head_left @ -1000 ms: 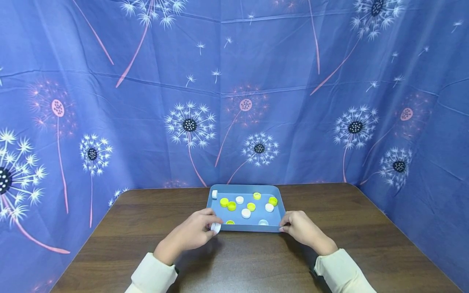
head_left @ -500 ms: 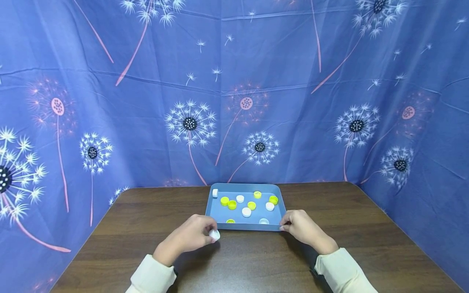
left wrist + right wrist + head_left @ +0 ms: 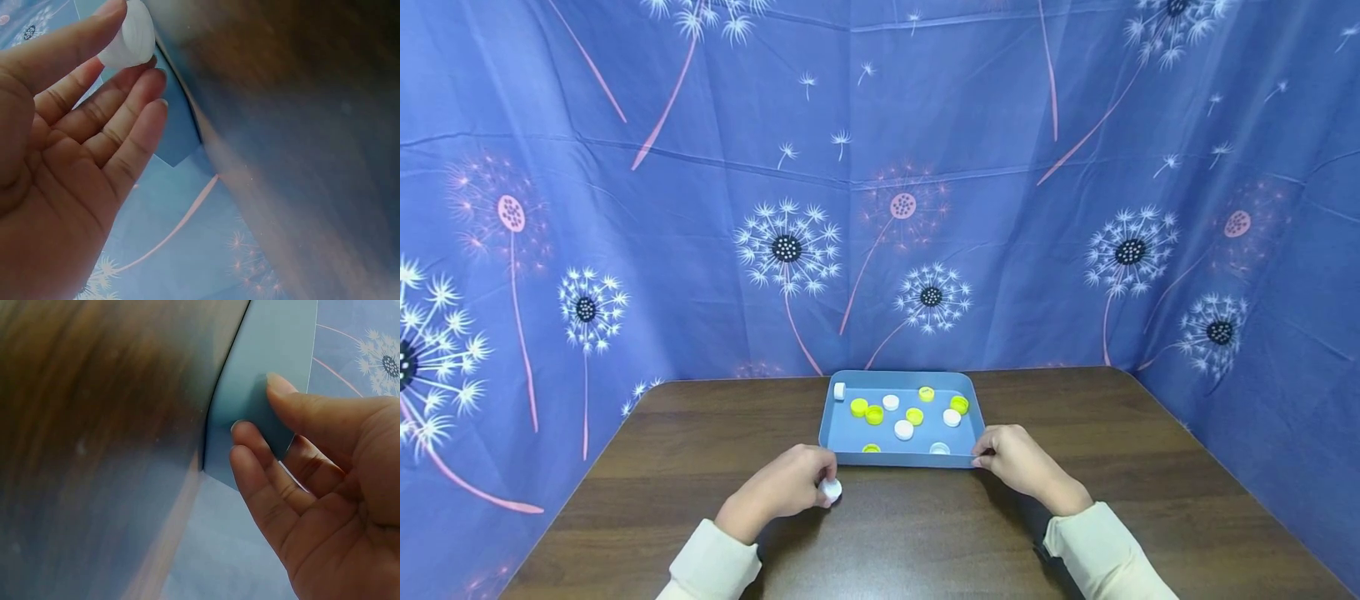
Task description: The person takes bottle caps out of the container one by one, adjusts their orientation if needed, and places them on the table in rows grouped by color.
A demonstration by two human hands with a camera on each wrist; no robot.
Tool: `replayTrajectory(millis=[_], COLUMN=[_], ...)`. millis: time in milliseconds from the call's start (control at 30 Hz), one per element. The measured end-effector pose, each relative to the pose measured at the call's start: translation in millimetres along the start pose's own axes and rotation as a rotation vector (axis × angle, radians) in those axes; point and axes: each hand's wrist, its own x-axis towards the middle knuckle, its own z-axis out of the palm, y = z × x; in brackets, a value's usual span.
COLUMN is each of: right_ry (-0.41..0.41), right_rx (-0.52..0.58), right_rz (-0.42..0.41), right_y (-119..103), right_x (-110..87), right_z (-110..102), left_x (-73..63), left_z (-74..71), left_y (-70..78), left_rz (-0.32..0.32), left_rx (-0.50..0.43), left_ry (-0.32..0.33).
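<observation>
- At lower centre, a shallow blue rectangular tray holds round yellow and white plastic caps.
- Lower left of centre, the left hand pinches a single round white plastic cap outside the tray.
- Lower right, the right hand grips the tray's corner.

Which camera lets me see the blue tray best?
The head view: almost the whole blue tray shows, with yellow caps and white caps inside, though the right hand hides a bit of one near corner. The right wrist view shows only some outer wall, and the left wrist view just a piece beyond the left hand.
</observation>
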Motion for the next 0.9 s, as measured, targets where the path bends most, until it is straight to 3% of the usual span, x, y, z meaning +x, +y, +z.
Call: replayTrajectory(millis=[500,900], right_ry=[0.02,0.003], right_rx=[-0.017,-0.012], right_rz=[-0.044,-0.004], right_y=[-0.3,1.1], right_x=[0.4,0.1], right_z=[-1.5,1.7], left_x=[-0.6,-1.6], left_z=[0.3,0.9], left_y=[-0.2,0.9], left_rz=[-0.054,-0.021], left_rx=[0.039,0.065], left_ry=[-0.05,-0.021])
